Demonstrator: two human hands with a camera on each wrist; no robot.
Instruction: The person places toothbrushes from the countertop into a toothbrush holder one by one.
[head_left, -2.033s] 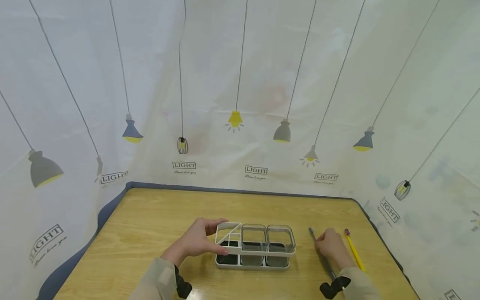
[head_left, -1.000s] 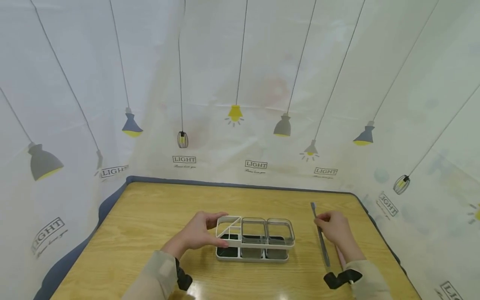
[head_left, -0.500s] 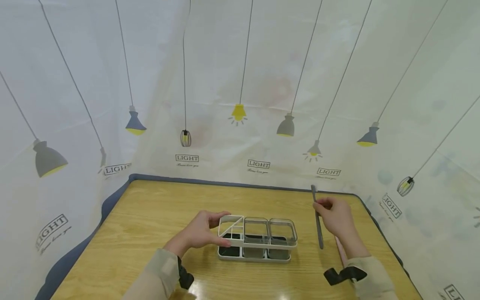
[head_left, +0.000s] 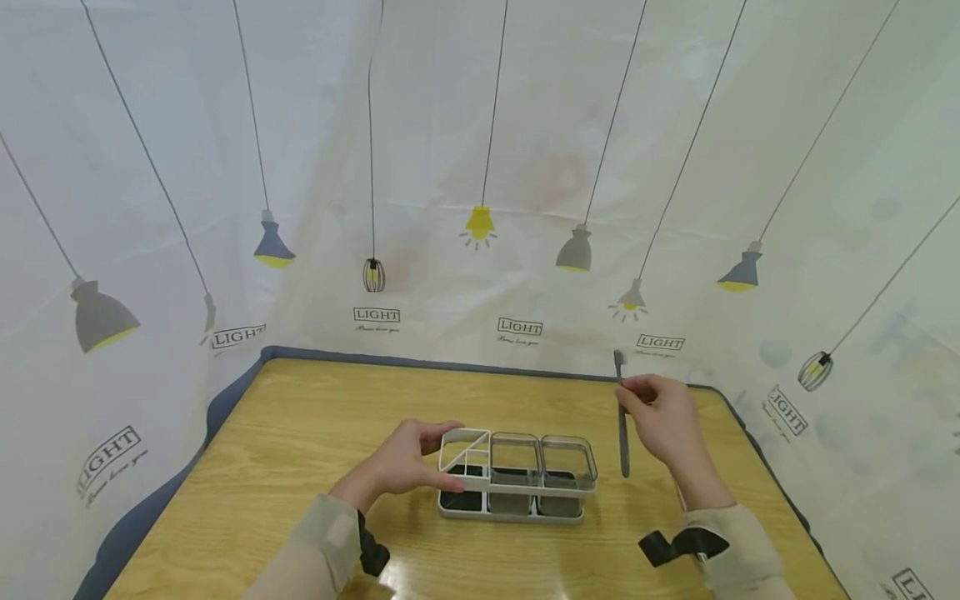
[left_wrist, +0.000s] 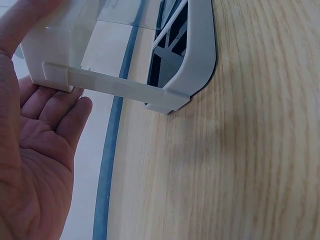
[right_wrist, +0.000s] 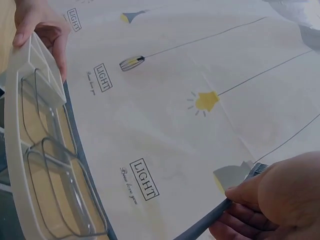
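A white toothbrush holder (head_left: 540, 490) stands on the table, with a divided section on its left and two clear cups (head_left: 515, 477) on its right. My left hand (head_left: 405, 458) grips the divided end between thumb and fingers; the left wrist view shows fingers (left_wrist: 52, 107) behind its wall. To the right of the holder, my right hand (head_left: 669, 421) pinches a dark grey toothbrush (head_left: 624, 442) near its upper part. The brush is raised nearly upright, bristles at the top. In the right wrist view, the bristle head (right_wrist: 258, 169) shows above the thumb.
The wooden table (head_left: 330, 400) has a dark blue edge (head_left: 450, 365) at the back. White sheeting (head_left: 420, 167) printed with lamps surrounds it on the visible sides. A sliver of a pink item (head_left: 681, 498) shows beside the right wrist, mostly hidden by it.
My right hand has raised the grey toothbrush off the table, tilted it upright and shifted slightly left. The yellow toothbrush is now out of sight. My left hand keeps its grip on the holder.
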